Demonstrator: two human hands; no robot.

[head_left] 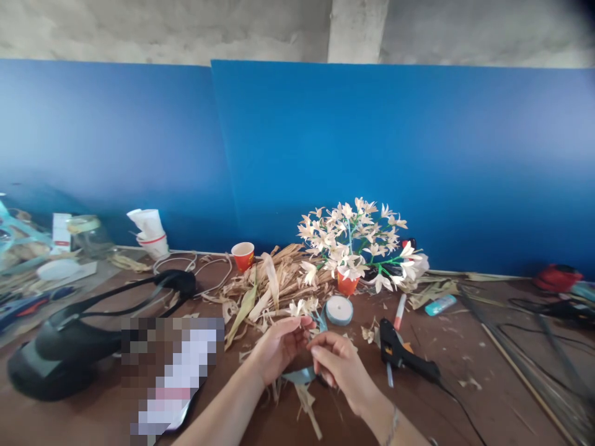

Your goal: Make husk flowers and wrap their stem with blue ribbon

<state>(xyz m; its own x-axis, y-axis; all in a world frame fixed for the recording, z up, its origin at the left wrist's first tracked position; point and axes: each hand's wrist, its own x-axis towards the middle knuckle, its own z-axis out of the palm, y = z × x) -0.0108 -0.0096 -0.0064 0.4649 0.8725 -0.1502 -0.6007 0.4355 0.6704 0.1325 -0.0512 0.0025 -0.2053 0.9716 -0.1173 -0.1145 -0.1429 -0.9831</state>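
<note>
My left hand is closed around the stem of a small cream husk flower, held just above the brown table. My right hand sits right beside it, fingers pinched on a light blue ribbon that trails down between both hands. A roll of the same ribbon tape lies just beyond my fingers. Behind it an orange cup holds a bouquet of cream husk flowers.
A heap of dried corn husks lies left of the bouquet, with another orange cup. A black glue gun and its cord lie to my right, near a marker. A black bag sits left. Thin sticks lie far right.
</note>
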